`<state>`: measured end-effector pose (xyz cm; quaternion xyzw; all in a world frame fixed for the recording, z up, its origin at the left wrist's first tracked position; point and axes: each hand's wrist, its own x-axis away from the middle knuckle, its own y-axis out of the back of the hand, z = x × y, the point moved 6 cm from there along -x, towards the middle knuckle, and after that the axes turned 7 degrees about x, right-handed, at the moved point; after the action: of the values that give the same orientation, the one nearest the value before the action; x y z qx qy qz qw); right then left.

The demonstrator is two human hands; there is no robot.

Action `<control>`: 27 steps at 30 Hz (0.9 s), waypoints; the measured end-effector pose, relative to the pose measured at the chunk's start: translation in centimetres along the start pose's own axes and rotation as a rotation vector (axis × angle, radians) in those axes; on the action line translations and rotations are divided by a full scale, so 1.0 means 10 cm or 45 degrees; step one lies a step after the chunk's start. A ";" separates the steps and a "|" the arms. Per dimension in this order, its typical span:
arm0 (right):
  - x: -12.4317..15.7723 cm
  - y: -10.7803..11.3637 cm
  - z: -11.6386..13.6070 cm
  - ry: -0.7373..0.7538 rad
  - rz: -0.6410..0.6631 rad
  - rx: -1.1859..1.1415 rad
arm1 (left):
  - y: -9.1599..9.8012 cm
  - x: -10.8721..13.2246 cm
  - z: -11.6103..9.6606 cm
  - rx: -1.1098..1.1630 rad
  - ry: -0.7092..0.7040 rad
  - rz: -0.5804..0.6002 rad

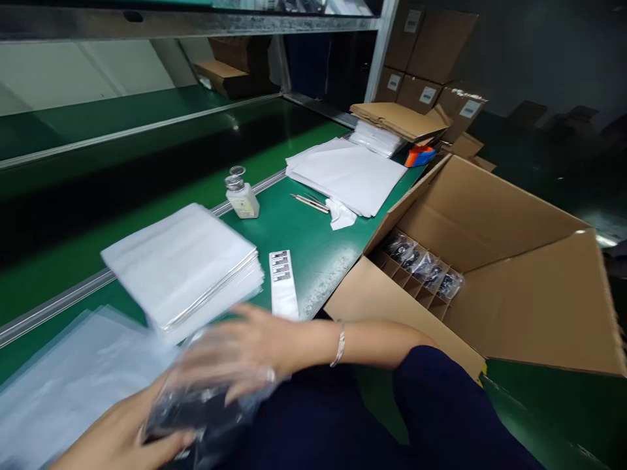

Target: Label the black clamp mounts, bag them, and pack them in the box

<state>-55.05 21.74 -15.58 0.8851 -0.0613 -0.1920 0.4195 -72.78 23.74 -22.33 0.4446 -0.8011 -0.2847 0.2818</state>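
Note:
At the bottom of the view, a dark item in a clear plastic bag [208, 418] lies in my left hand [142, 424], whose fingers wrap round its near side. Blurred by motion, my right hand [245, 352] is over the top of the bag with its fingers spread and plastic film against them. Loose clear bags [88, 378] lie to the left. Just beyond my hands are a stack of white sheets [181, 261] and a strip of printed labels [281, 281].
An open cardboard box [529, 300] with dividers and bagged dark items [426, 267] stands right. Farther back are a white pump bottle [243, 201], tweezers [313, 203], more white sheets [347, 170] and an orange-and-blue tape dispenser [420, 156]. A metal shelf rail [196, 25] crosses above.

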 end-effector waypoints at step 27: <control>0.85 0.33 -0.12 -0.626 -0.370 -0.837 | -0.32 -0.08 -1.65 -0.309 -1.346 -0.109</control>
<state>-46.57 18.19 -14.83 0.6318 0.0302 -0.4636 0.6205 -59.00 19.65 -13.55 0.2372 -0.7762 -0.5713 -0.1220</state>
